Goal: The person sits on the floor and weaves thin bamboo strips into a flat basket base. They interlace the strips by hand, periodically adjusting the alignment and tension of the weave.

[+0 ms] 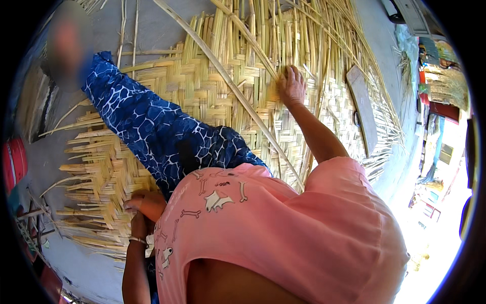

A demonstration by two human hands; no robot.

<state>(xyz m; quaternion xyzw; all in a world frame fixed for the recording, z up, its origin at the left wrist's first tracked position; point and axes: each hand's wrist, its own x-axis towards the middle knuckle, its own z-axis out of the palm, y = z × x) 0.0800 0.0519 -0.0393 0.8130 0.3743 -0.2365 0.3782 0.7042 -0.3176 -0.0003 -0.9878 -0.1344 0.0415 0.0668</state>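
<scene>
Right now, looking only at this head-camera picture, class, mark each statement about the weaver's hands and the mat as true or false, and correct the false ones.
1. The right hand rests on the woven bamboo mat. True.
2. The left hand is raised high above the loose strips at the top of the picture. False: it is low, at the mat's frayed left edge by the pink shirt.
3. A flat wooden board lies on the mat to the right of the right hand. True.
4. The mat is finished, with all its edges trimmed. False: loose strips stick out unwoven at the top and left.
5. A long split cane lies diagonally across the weave. True.
</scene>
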